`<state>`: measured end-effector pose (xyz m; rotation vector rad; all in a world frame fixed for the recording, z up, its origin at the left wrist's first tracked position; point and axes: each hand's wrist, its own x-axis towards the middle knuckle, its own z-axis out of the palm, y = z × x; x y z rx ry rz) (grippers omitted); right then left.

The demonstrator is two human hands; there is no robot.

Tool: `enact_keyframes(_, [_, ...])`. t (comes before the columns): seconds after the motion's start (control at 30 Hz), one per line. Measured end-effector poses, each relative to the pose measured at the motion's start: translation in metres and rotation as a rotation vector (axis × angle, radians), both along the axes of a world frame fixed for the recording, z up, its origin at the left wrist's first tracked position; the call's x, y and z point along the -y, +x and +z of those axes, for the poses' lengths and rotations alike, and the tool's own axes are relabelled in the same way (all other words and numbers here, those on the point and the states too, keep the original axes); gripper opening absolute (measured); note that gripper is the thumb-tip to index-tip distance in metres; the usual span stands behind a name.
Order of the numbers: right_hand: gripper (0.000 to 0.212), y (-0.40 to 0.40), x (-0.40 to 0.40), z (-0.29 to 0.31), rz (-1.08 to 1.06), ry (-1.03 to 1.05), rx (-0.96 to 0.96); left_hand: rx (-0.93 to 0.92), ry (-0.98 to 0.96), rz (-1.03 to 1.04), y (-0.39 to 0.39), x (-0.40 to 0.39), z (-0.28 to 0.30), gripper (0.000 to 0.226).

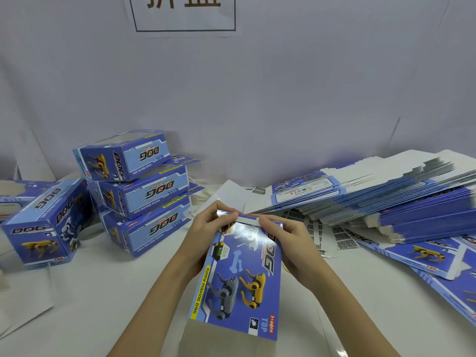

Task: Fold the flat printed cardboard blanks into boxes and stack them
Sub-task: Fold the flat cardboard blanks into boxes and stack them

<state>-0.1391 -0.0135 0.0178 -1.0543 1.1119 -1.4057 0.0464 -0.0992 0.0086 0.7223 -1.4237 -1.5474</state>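
A blue printed cardboard box [237,276] with robot dogs on it is held over the table in front of me, its far end up. My left hand [208,225] grips that far end from the left, fingers curled over the top edge. My right hand [286,235] grips it from the right, thumb and fingers pinching a white end flap [248,219]. Three folded boxes [144,191] are stacked at the back left. A fanned pile of flat blanks [386,199] lies at the right.
Another folded box [49,222] stands on end at the left, with one more partly seen behind it. Loose blanks [432,256] spread toward the right edge. White cloth covers the table [108,292], and a grey backdrop with a sign hangs behind.
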Motion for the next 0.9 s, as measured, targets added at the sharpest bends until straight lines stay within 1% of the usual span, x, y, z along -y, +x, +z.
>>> enact_keyframes(0.1, [0.033, -0.002, 0.0, 0.001, -0.004, 0.008, 0.062, 0.042, -0.075, 0.021, 0.0, 0.001, -0.002, 0.021])
enact_keyframes(0.17, [0.028, -0.001, 0.002, 0.0, -0.062, -0.025, 0.114, 0.1, -0.124, 0.007, 0.002, 0.001, -0.001, 0.037])
enact_keyframes(0.23, [0.025, 0.001, 0.006, -0.006, -0.256, -0.098, 0.166, 0.212, -0.193, 0.022, 0.009, 0.002, 0.004, 0.05])
enact_keyframes(0.3, [0.02, 0.002, 0.009, -0.013, -0.503, -0.182, 0.216, 0.338, -0.298, 0.07, 0.017, 0.004, 0.008, 0.049])
enact_keyframes(0.37, [0.019, 0.004, 0.009, -0.016, -0.654, -0.238, 0.273, 0.481, -0.462, 0.174, 0.024, 0.005, 0.01, 0.051])
enact_keyframes(0.43, [0.027, 0.006, 0.01, -0.018, -0.704, -0.267, 0.286, 0.663, -0.732, 0.31, 0.024, 0.001, 0.012, 0.071])
enact_keyframes(0.47, [0.032, 0.009, 0.011, -0.02, -0.714, -0.269, 0.265, 0.747, -0.862, 0.332, 0.02, -0.003, 0.012, 0.085])
enact_keyframes(0.5, [0.034, 0.012, 0.012, -0.023, -0.71, -0.269, 0.233, 0.818, -0.944, 0.321, 0.014, -0.007, 0.011, 0.098])
enact_keyframes(0.53, [0.034, 0.015, 0.012, -0.025, -0.685, -0.279, 0.203, 0.87, -0.979, 0.289, 0.008, -0.012, 0.01, 0.111])
enact_keyframes(0.6, [0.031, 0.021, 0.011, -0.027, -0.583, -0.301, 0.185, 0.889, -0.95, 0.21, -0.004, -0.019, 0.007, 0.128])
enact_keyframes(0.67, [0.031, 0.02, 0.008, -0.024, -0.471, -0.281, 0.196, 0.873, -0.893, 0.181, -0.011, -0.021, 0.004, 0.134])
enact_keyframes(0.7, [0.033, 0.017, 0.007, -0.023, -0.444, -0.271, 0.181, 0.884, -0.9, 0.196, -0.012, -0.021, 0.003, 0.135])
enact_keyframes(0.8, [0.035, 0.012, 0.006, -0.019, -0.456, -0.286, 0.125, 0.93, -0.956, 0.242, -0.016, -0.024, 0.004, 0.14])
enact_keyframes(0.9, [0.032, 0.012, 0.006, -0.015, -0.444, -0.336, 0.081, 0.886, -0.94, 0.243, -0.019, -0.027, 0.006, 0.141])
